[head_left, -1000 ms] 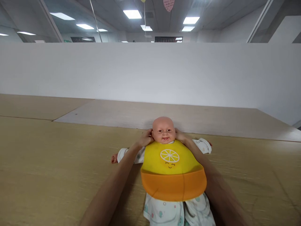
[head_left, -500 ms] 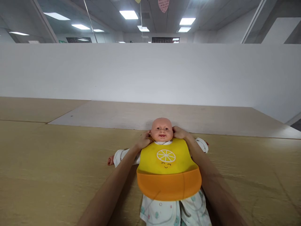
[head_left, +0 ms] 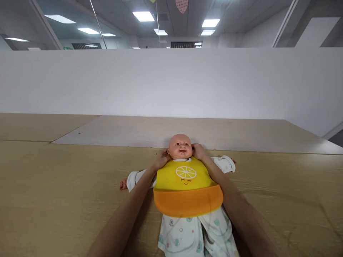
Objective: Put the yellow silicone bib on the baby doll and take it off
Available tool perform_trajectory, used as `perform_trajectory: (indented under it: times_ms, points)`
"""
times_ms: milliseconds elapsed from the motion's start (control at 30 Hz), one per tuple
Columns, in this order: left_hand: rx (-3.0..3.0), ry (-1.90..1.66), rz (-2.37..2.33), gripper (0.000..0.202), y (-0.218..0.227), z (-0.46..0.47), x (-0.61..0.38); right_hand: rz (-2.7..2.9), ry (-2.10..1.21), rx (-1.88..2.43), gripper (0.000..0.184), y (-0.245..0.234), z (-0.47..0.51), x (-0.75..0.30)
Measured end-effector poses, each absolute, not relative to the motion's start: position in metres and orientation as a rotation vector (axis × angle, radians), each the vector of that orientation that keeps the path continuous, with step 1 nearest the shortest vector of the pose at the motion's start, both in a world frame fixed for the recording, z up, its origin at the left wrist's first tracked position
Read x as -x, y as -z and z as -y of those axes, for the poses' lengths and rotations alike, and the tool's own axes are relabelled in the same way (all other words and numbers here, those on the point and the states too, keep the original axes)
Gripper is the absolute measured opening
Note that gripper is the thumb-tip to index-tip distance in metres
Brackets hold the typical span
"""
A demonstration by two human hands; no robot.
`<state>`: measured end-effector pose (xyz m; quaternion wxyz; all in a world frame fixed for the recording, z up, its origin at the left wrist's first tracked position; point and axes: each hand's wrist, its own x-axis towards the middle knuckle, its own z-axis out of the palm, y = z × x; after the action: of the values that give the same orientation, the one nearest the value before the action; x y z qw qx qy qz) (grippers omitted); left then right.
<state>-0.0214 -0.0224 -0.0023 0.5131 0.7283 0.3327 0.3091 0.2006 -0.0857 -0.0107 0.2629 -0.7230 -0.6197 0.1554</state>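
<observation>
A bald baby doll (head_left: 180, 142) lies on its back in patterned white clothes, arms spread and head away from me. Over its chest is a yellow bib (head_left: 167, 178) with a lemon-slice print and an orange pocket along the bottom. At the left side of the doll's neck, my left hand (head_left: 161, 159) is closed around the bib's upper edge, its fingertips partly hidden. My right hand (head_left: 198, 152) is on the opposite side, fingers curled behind the neck at the other end of the bib. The neck hides the ends of the bib.
The doll rests on a wide wooden table (head_left: 66, 192). Behind its head runs a paler board (head_left: 235, 134), up against a white wall (head_left: 171, 82). Glass panes rise above the wall, with ceiling lights beyond.
The bib has slid up slightly, and more of the doll's trousers shows below the orange pocket. Both hands stay beside the neck. The view has shifted a little.
</observation>
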Motion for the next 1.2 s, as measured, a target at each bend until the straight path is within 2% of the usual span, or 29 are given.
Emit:
perform_trajectory:
  times_ms: [367, 600, 833, 1000, 1200]
  points:
    - [-1.653, -0.714, -0.863, 0.018, 0.008, 0.019, 0.021, 1.571, -0.5, 1.877, 0.028, 0.026, 0.08, -0.205]
    - [-1.62, -0.776, -0.958, 0.029, 0.011, 0.017, 0.023, 1.417, -0.649, 1.704, 0.024, 0.032, 0.082, -0.213]
    - [-1.451, -0.937, -1.015, 0.021, 0.018, 0.013, 0.022, 1.268, -0.733, 1.618, 0.021, 0.023, 0.089, -0.208]
    - [-1.579, -0.967, -0.936, 0.009, 0.019, 0.011, 0.023, 1.196, -0.758, 1.571, 0.027, 0.011, 0.098, -0.203]
    - [-1.741, -1.017, -0.923, 0.008, 0.015, 0.013, 0.024, 1.227, -0.77, 1.467, 0.026, 0.007, 0.103, -0.201]
